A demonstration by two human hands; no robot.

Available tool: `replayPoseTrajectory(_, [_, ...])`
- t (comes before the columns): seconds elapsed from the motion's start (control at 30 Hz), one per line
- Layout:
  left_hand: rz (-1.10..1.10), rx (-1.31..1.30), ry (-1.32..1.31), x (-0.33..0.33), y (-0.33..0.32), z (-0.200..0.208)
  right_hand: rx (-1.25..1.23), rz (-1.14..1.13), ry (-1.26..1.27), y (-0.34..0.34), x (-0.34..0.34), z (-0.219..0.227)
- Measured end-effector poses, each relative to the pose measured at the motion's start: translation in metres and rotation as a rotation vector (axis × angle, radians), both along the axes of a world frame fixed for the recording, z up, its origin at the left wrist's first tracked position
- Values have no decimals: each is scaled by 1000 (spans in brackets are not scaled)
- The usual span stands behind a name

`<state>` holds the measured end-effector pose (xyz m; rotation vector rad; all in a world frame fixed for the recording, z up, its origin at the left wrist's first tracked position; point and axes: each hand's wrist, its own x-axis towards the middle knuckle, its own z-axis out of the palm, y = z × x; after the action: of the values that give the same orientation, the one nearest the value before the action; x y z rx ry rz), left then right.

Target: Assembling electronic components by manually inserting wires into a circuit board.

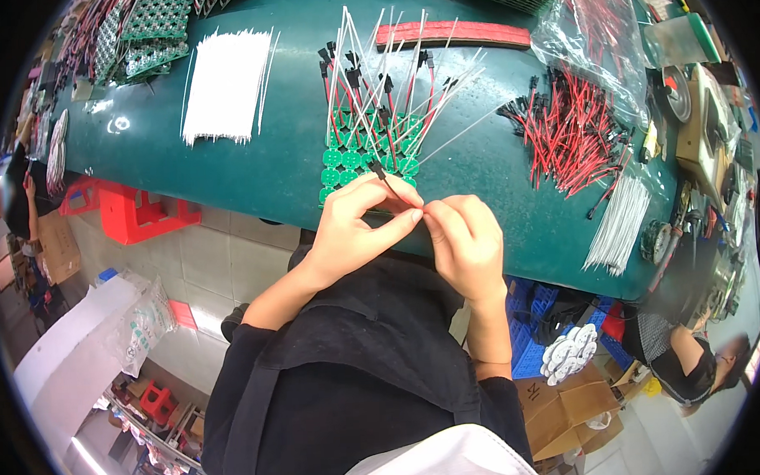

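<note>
My left hand (364, 221) is closed in a pinch on a red-and-black connector wire, its black plug (378, 169) sticking up past the fingers. My right hand (468, 239) meets it fingertip to fingertip. Its thumb and forefinger are pressed together, and whatever lies between them is too small to make out. Just beyond the hands lies a green circuit board panel (332, 159) of round sections. Several red-and-black wires with black plugs (389, 85) and long thin white wires (458, 137) stand up or lean from its far part. My left hand covers the panel's near edge.
A bundle of white wires (227, 88) lies at the left. On the right are a pile of red-and-black wires (565, 135) and more white wires (618, 225). A red strip (452, 35) lies behind the panel. A red stool (145, 214) stands left; a person (681, 357) is at far right.
</note>
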<state>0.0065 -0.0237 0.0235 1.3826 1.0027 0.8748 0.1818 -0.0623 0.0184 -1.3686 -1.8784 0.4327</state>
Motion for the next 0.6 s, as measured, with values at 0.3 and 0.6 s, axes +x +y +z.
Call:
replayPoseTrajectory(0.3, [199, 293, 148, 11, 12, -20, -159, -697, -458, 10, 70, -6])
replayPoseTrajectory(0.6, [211, 444, 247, 11, 12, -27, -314, -684, -152, 5, 72, -14])
